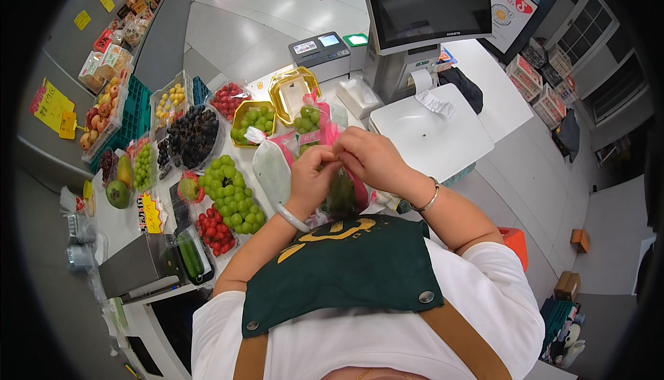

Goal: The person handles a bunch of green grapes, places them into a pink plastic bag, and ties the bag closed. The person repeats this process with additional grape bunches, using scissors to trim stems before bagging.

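Note:
My left hand [313, 176] and my right hand [372, 159] meet over the counter, fingertips pinched together at the gathered top of a clear and pink plastic bag [346, 193]. Something dark green shows through its side; what it is I cannot tell. My fingers cover the bag's neck. Just beyond them stands another pink-trimmed bag of green grapes [307, 119]. Left of my hands leans a whitish, pink-edged bag [272, 165] with a twisted top. A large bunch of green grapes [231, 193] lies beside my left wrist.
A white weighing scale [430, 131] with a receipt strip [436, 104] lies to the right, under a monitor [430, 4]. Farther back are a gold tray [276, 101] and a grey label printer [320, 53]. Black grapes [193, 136] and cherry tomatoes [215, 232] crowd the left.

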Motion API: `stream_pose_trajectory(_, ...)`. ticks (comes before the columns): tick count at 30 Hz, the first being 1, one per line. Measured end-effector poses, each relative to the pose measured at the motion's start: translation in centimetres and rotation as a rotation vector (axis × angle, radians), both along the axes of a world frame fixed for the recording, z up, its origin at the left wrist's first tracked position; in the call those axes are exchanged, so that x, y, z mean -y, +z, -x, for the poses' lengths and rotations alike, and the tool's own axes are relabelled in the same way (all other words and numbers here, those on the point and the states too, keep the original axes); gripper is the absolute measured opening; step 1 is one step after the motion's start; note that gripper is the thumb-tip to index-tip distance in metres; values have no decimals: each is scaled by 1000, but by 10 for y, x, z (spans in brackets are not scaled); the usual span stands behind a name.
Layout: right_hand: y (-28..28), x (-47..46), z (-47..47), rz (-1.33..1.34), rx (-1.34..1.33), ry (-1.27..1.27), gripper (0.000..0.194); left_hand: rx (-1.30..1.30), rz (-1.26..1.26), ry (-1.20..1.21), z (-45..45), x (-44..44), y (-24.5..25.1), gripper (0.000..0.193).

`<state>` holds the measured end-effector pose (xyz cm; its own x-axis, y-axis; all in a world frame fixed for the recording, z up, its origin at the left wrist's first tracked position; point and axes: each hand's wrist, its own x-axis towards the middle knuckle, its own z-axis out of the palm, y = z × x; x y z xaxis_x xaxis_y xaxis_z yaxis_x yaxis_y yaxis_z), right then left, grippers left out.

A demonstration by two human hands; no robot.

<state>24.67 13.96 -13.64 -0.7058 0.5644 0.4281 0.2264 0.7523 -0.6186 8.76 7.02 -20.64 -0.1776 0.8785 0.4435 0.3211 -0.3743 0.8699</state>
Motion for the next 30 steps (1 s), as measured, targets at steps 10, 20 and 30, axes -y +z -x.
stream_pose_trajectory(10,-34,26,-4,-357,-113,-38,18,167,282,-116,15,-19,15,6)
stream_pose_trajectory(20,-43,21,29,-297,-147,-84,12,-171,662,-359,35,-47,84,8)
stream_pose_trajectory(30,-6,2,12,209,-222,-94,12,347,520,-344,32,-32,50,15)
